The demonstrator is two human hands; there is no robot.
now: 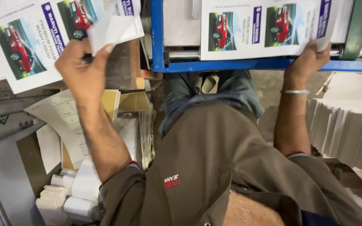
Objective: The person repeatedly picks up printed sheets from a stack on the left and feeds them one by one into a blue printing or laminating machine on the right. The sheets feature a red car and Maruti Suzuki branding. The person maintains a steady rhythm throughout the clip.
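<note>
My left hand (84, 67) is closed on the edge of a printed sheet (30, 42) that shows red cars and blue label strips, lifted over the clutter at the upper left. My right hand (308, 58) pinches the lower right corner of another printed sheet (265, 29) with the same red car pictures. That sheet lies on the blue-framed machine bed (231, 65) ahead of me. A thin metal bangle (295, 91) circles my right wrist. My brown shirt fills the lower middle of the view.
A thick stack of white sheets (348, 125) stands at the right. Loose papers, yellow card and cardboard pieces (118, 104) lie at the left, with small white paper rolls (72, 192) below them. A metal roller (185, 54) and a green belt (357, 29) run along the machine.
</note>
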